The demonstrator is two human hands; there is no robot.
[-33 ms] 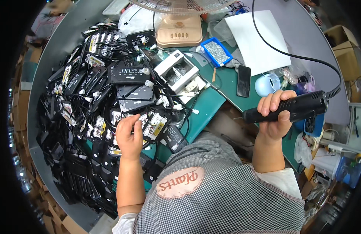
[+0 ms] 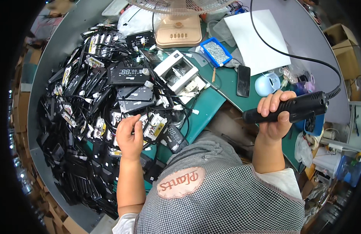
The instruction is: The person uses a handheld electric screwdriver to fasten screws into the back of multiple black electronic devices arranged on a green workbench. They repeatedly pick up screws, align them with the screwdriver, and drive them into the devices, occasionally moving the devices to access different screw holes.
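Head view looked down on a green table [image 2: 250,102] with both hands above it. On the right, the right hand [image 2: 273,112] grasped a black tool [image 2: 301,109], the fingers wrapped around its barrel and the thumb pressed along the near side. The tool was raised over the table's right part, nearly level, its narrow end toward the left; from its other end a black cord [image 2: 291,57] curved up and away. The left hand [image 2: 129,134] was at the near edge of a pile of panels [image 2: 92,103], its fingers loosely curled among black cables; whether they gripped anything could not be told. Just right of that hand lay a white-and-yellow board [image 2: 156,126], and beyond it, close to the person's apron [image 2: 231,187], a small black panel [image 2: 174,137] with a digit display. The pile, black panels with cables and white plugs, covered the table's left side. Between the pile and the tool stood a white frame [image 2: 167,65], tilted in the view. Farther back were the tan base of a fan [image 2: 179,33] and a blue tray [image 2: 225,62] filled with small silvery pieces [image 2: 216,52]. A dark phone [image 2: 243,81] lay between that tray and a pale blue bowl [image 2: 264,84], near a white sheet [image 2: 258,43].
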